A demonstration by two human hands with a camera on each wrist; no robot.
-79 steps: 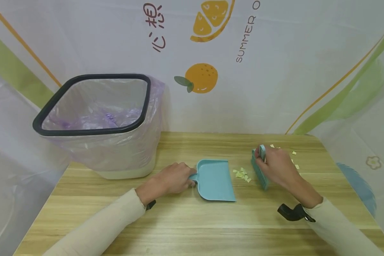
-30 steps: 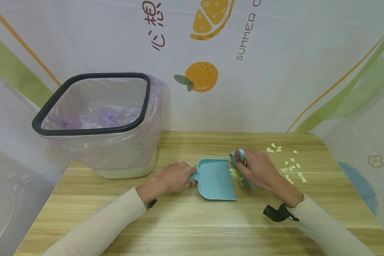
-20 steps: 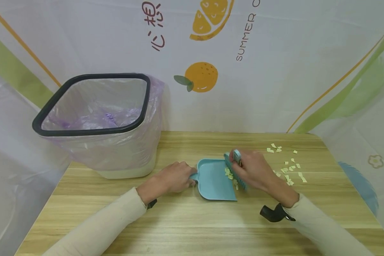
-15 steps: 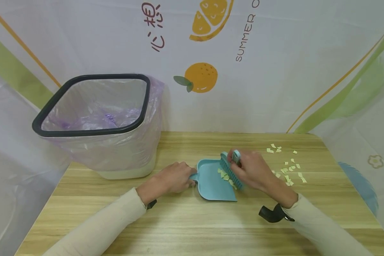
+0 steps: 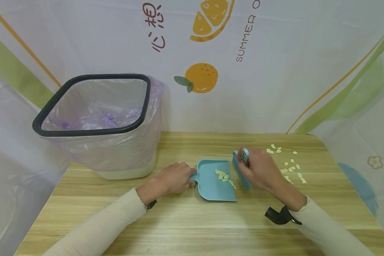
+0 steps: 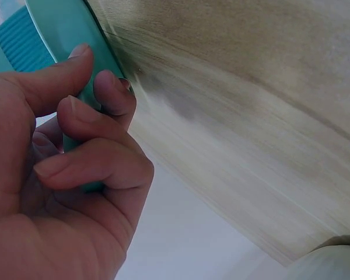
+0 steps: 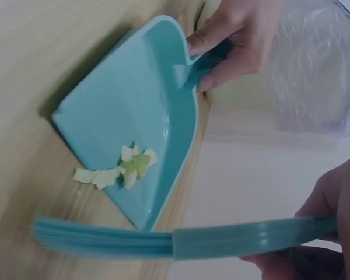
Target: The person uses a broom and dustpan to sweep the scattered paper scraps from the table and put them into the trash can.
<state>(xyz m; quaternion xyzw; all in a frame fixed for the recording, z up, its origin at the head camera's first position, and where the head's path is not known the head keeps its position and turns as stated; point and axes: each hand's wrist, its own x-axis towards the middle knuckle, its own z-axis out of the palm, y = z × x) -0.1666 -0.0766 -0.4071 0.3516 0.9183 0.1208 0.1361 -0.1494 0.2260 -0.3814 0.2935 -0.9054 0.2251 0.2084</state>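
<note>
My left hand [image 5: 176, 177] grips the short handle of a light-blue dustpan [image 5: 211, 188], which lies on the table with its wide edge facing right. Yellow paper scraps [image 5: 223, 176] sit in the pan near that edge, and one pokes over the lip. With curled fingers my right hand [image 5: 259, 167] holds a blue hand brush [image 5: 242, 174] just right of the pan, apart from it. In the right wrist view the brush [image 7: 221, 240] crosses the front, its bristles past the pan's edge. My left thumb presses the dustpan [image 6: 64, 35] in the left wrist view.
A bin [image 5: 115, 156] with a black rim and a clear purple liner stands at the table's back left. More paper pieces [image 5: 292, 166] lie scattered right of my right hand. The wooden table [image 5: 192, 227] meets a printed curtain [image 5: 262, 92] behind.
The brush swept left, carrying the small pile of scraps from the table onto the dustpan, then drew back to the right off the pan. My left hand and the dustpan stayed put.
</note>
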